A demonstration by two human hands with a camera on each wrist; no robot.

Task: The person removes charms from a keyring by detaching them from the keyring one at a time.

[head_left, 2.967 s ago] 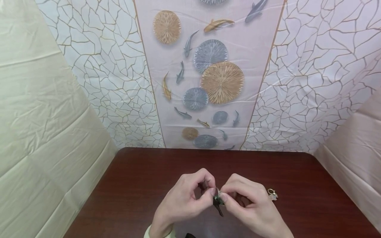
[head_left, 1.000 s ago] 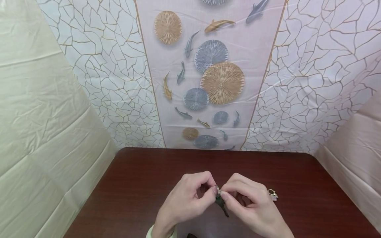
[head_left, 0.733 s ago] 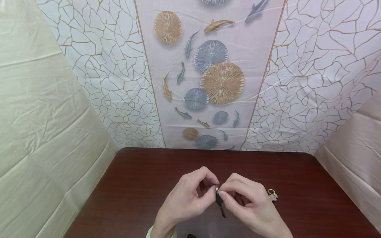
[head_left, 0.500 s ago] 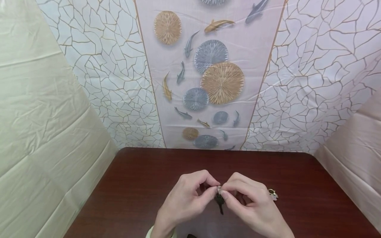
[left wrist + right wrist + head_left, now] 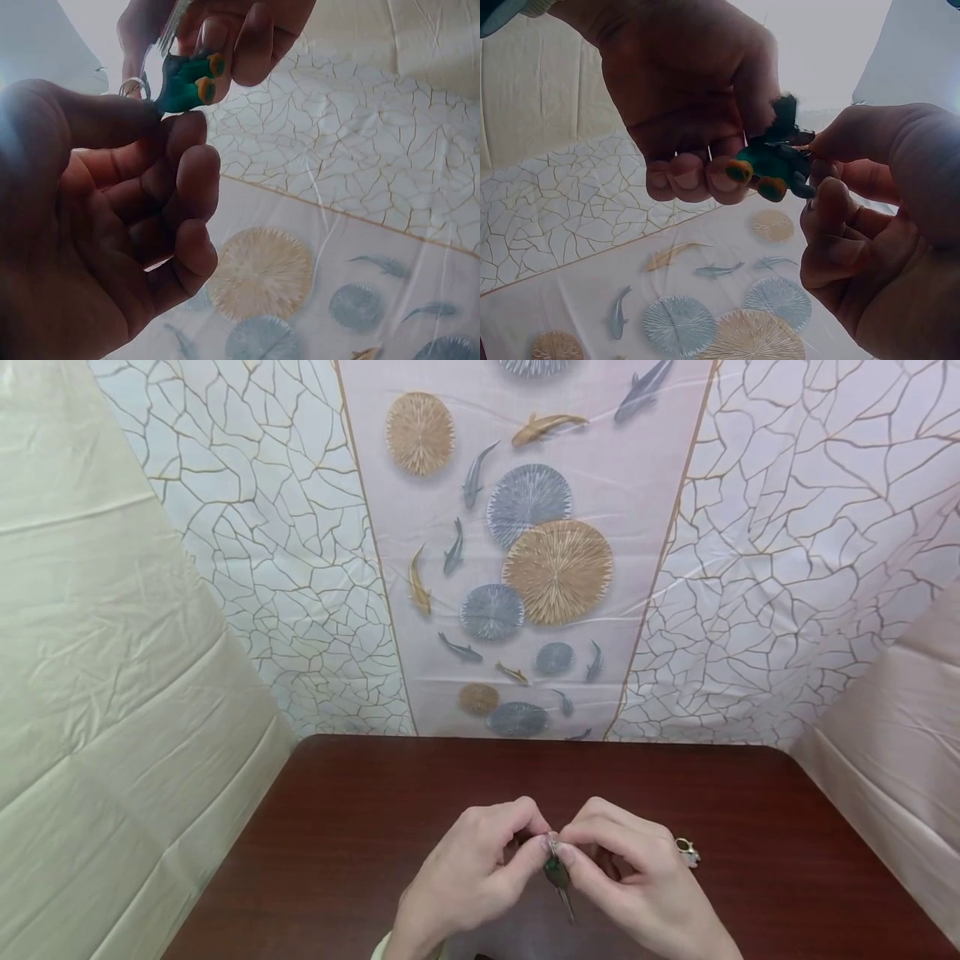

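Observation:
My left hand (image 5: 480,864) and right hand (image 5: 637,868) meet above the dark table, pinching a small metal key ring (image 5: 552,843) between thumbs and fingers. A key (image 5: 566,906) hangs below the ring, pointing down toward me. Beside it on the ring is a green figure charm (image 5: 187,82) with orange feet, seen in the left wrist view between both hands. In the right wrist view the green charm (image 5: 765,161) hangs between my left hand (image 5: 690,90) and my right hand (image 5: 900,217). Fingertips hide part of the ring.
A gold-coloured ring with a pale charm (image 5: 686,852) lies on the table (image 5: 360,827) right of my right hand. A dark object (image 5: 483,956) barely shows at the bottom edge. Patterned cloth (image 5: 555,568) hangs behind the table, with plain cloth at both sides.
Both hands stay close together, with small shifts of the fingers at the ring. The key and charm have swung and turned beneath it, and the green now shows more clearly.

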